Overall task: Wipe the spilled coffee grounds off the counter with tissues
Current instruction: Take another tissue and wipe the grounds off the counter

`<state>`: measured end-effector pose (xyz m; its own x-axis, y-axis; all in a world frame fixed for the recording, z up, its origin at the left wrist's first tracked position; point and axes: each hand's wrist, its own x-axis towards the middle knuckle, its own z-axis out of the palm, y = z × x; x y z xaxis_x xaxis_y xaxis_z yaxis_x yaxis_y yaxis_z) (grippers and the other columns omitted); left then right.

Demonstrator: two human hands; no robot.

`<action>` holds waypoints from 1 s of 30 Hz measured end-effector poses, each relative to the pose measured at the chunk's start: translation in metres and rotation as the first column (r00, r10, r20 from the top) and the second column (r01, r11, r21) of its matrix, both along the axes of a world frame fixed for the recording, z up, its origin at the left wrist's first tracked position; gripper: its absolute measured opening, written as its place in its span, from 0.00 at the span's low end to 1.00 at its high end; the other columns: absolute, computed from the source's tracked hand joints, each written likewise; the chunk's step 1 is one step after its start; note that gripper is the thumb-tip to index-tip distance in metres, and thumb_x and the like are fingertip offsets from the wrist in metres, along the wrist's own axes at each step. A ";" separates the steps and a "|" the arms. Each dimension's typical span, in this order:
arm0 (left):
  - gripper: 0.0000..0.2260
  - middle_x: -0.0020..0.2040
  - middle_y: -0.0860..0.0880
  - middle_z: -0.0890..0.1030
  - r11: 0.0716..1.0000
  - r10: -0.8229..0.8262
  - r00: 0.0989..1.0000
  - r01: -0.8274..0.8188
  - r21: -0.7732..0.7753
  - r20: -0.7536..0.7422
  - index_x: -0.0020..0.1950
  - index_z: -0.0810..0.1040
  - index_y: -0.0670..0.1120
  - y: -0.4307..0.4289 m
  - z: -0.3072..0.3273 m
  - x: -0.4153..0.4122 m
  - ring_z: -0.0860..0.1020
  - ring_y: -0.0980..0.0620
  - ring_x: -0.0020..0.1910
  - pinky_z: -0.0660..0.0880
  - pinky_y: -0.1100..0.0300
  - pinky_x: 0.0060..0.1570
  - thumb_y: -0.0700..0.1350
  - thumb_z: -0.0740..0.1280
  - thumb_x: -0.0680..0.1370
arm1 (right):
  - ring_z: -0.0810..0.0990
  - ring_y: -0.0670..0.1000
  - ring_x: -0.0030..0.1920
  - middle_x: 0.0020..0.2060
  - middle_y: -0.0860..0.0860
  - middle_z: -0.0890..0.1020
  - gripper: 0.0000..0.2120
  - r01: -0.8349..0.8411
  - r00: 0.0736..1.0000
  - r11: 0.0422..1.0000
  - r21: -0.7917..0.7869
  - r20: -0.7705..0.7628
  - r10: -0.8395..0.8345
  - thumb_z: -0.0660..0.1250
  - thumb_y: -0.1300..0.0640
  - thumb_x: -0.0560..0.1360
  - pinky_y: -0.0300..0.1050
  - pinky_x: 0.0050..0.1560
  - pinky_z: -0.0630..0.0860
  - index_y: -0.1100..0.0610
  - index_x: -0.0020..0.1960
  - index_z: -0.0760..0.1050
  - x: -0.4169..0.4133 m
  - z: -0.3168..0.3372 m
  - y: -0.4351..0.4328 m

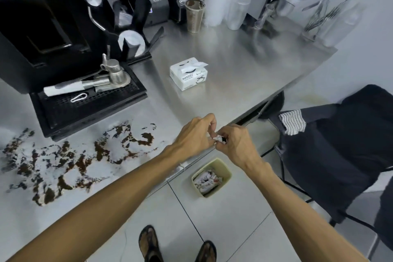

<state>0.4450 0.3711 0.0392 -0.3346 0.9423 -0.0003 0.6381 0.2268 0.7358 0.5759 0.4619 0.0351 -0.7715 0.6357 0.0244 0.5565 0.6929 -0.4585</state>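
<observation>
Now, tissue wad [217,138]: soft, light, crumpled; at the counter [234,66] edge, with the bin [225,169] on the floor below.
Hands: left hand [194,134] and right hand [236,144] both pinch it; probably best held gently by its closed outside.
Coffee grounds [63,161]: loose, smeared well left.
Tissue box [188,74]: mid-counter.

Dark brown coffee grounds [70,155] lie smeared in broken patches on the left of the brushed steel counter [234,66]. A white tissue box [188,74] stands mid-counter, one sheet poking up. A crumpled white tissue [217,138] is pinched between the left hand [192,136] and right hand [237,144] at the counter's edge
</observation>
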 end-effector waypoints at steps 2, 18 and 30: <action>0.17 0.38 0.56 0.80 1.000 0.021 1.000 -0.021 0.000 0.002 0.42 0.66 0.54 0.007 -0.008 0.014 0.77 0.51 0.41 0.77 0.49 0.38 0.42 0.75 0.70 | 0.73 0.52 0.34 0.33 0.52 0.77 0.09 -0.035 0.999 0.999 -0.007 -0.006 0.035 0.72 0.61 0.62 0.44 0.32 0.70 0.56 0.43 0.81 0.013 -0.007 0.010; 0.11 0.42 0.49 0.73 0.992 0.095 0.988 -0.105 -0.071 -0.125 0.45 0.68 0.50 0.056 -0.128 0.079 0.75 0.47 0.37 0.74 0.52 0.34 0.39 0.69 0.73 | 0.73 0.51 0.35 0.36 0.50 0.74 0.10 -0.078 0.993 0.996 -0.045 0.089 0.082 0.71 0.62 0.64 0.45 0.35 0.73 0.57 0.45 0.81 0.059 -0.138 0.071; 0.16 0.37 0.51 0.78 0.991 0.038 0.988 -0.057 -0.121 -0.151 0.39 0.67 0.50 0.084 -0.460 0.072 0.76 0.48 0.35 0.75 0.51 0.32 0.37 0.73 0.68 | 0.76 0.53 0.36 0.36 0.51 0.77 0.08 -0.059 0.985 0.997 -0.057 0.158 0.067 0.74 0.58 0.66 0.46 0.37 0.74 0.57 0.45 0.82 0.059 -0.458 0.085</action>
<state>0.5165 0.4554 -0.4203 -0.3840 0.9211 -0.0638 0.7245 0.3434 0.5977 0.6348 0.5467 -0.4224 -0.8013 0.5829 -0.1346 0.5816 0.7064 -0.4035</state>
